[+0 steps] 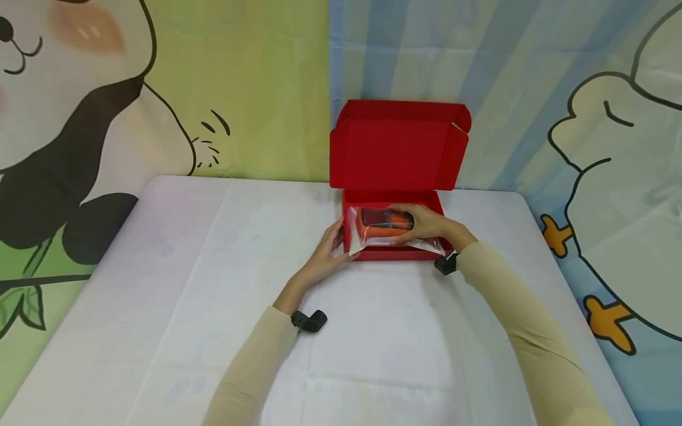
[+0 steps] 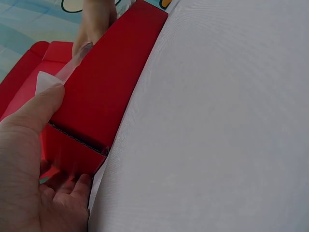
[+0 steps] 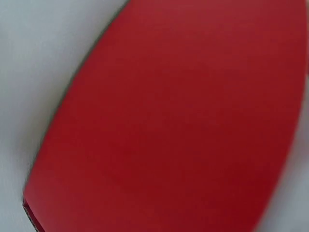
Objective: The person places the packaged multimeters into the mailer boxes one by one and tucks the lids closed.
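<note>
An open red box [image 1: 394,254] stands at the table's back edge, its lid raised behind. In its opening lies an orange toy car [image 1: 385,222] in a clear plastic bag [image 1: 357,236]. The right hand [image 1: 426,225] grips the bagged car from above, thumb toward the front. The left hand [image 1: 327,254] holds the box's left end; in the left wrist view its thumb lies on the top edge of the box [image 2: 106,72] beside a corner of the bag, fingers against the end wall. Only the red box wall [image 3: 169,116] shows in the right wrist view, without the hand.
The white table [image 1: 240,284] spreads around the box. A patterned cloth [image 1: 256,89] with large cartoon animals hangs behind it and at the sides. Each wrist wears a small black camera [image 1: 309,321].
</note>
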{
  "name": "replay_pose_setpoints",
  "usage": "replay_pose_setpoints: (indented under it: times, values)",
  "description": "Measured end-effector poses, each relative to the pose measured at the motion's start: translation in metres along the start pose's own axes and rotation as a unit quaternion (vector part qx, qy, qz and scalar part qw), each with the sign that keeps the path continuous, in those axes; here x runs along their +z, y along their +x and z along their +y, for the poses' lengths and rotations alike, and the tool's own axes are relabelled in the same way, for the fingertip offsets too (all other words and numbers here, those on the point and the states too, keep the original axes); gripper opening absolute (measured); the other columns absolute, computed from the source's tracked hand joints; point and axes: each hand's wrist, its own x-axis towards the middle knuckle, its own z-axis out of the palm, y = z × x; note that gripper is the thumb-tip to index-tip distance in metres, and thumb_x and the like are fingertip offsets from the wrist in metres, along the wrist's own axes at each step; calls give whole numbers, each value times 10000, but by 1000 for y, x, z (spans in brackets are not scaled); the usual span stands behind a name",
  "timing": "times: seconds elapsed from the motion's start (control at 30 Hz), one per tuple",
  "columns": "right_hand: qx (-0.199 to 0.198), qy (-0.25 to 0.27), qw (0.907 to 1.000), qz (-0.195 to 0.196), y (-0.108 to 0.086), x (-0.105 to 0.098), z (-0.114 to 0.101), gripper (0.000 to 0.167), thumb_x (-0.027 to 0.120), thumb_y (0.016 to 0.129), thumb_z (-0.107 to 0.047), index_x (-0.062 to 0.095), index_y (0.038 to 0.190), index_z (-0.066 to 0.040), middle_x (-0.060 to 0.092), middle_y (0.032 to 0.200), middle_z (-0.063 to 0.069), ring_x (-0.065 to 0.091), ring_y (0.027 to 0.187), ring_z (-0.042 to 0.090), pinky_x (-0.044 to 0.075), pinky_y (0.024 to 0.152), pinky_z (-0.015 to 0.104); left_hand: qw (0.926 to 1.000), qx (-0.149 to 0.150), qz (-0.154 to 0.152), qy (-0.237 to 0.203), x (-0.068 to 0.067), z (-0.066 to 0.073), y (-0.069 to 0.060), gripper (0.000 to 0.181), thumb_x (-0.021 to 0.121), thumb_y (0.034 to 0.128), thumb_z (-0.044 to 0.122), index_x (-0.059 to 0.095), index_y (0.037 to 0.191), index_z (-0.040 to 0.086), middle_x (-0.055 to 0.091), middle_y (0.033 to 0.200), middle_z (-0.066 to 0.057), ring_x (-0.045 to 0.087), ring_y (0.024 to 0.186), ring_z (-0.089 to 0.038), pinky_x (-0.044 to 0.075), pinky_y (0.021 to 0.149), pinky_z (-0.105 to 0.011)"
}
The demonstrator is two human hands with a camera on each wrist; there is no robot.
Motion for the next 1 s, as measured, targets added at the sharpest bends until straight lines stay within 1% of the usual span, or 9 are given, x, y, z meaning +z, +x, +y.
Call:
replay_pose_setpoints:
  times: [0.1,0.23,0.37,0.4,0.47,0.63,0.7,0.83,1.0]
  values:
    - [68,-20,9999,92,1,0,2,933,844,751,-382,349,1503,-137,451,1375,146,412,1207,311,468,982,472,9999,-131,-9,23,0,2,-1,926,730,877,125,121,1574,132,177,1598,-73,240,1459,-235,296,1161,-365]
    - [168,-32,9998,136,4,-2,3,933,844,758,-353,331,1506,-135,413,1422,152,391,1237,319,428,1036,501,9997,-240,-54,46,0,2,-2,922,720,891,178,105,1578,177,178,1599,-41,227,1462,-191,300,1159,-352]
    - [132,-90,9997,206,8,-1,3,916,844,758,-351,337,1494,-153,409,1420,152,379,1255,330,422,1042,521,9994,-318,-87,46,0,2,-2,920,708,898,177,89,1580,175,162,1606,-54,212,1469,-201,297,1158,-361]
    - [121,-126,9996,230,9,-1,3,913,845,756,-353,336,1489,-161,408,1419,151,373,1261,335,419,1043,533,9994,-317,-112,33,0,3,-2,920,704,900,167,83,1579,156,154,1609,-73,207,1473,-223,293,1160,-374]
    - [139,-184,9994,272,10,0,4,907,847,753,-351,333,1479,-182,398,1428,147,342,1286,347,362,1075,570,9993,-312,-187,-21,0,9,-3,916,696,903,144,76,1576,108,136,1611,-118,196,1477,-268,284,1163,-399]
    - [300,-198,9989,301,10,4,6,909,863,735,-334,320,1455,-214,375,1444,136,260,1330,372,226,1108,644,9988,-341,-344,-73,1,35,-10,879,673,909,99,83,1553,0,124,1598,-207,210,1464,-350,284,1158,-456]
    - [323,-194,9988,309,10,5,6,916,865,733,-329,316,1456,-218,368,1446,132,250,1336,369,219,1114,640,9989,-347,-325,-51,1,40,-12,867,665,910,91,90,1550,-9,131,1594,-216,217,1460,-359,287,1154,-470]
    - [241,-316,9986,345,12,8,8,943,861,734,-340,289,1473,-217,346,1455,134,245,1341,358,176,1141,613,9991,-306,-279,17,-2,40,-11,862,665,907,87,97,1548,-14,145,1588,-219,227,1456,-358,289,1152,-474]
    - [315,-367,9980,397,14,10,8,970,849,742,-344,253,1499,-236,290,1490,147,184,1380,368,116,1164,600,9991,-366,-225,9,-3,17,-3,898,691,904,141,92,1569,71,132,1607,-158,222,1464,-321,288,1161,-428]
